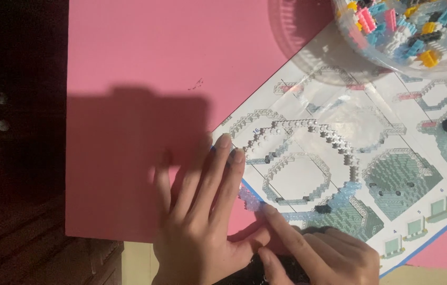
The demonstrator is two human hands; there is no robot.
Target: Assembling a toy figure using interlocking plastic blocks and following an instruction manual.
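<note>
My left hand (pixel 202 221) flat, fingers spread on pink mat (pixel 139 68), tips on instruction sheet (pixel 339 132) edge. My right hand (pixel 313 250) nearer: forefinger pressing clear-blue brick strip (pixel 297 208), just beside fingertip. Strip's long axis runs right and up across sheet. Brick bowl (pixel 392 58) well apart.

We note a pink tabletop surface (pixel 139 58) under dim light, crossed by 1 broad shadow (pixel 128 158). Along its left edge stands dark wooden furniture (pixel 17 174) fitted with 2 small round knobs (pixel 0 98).
</note>
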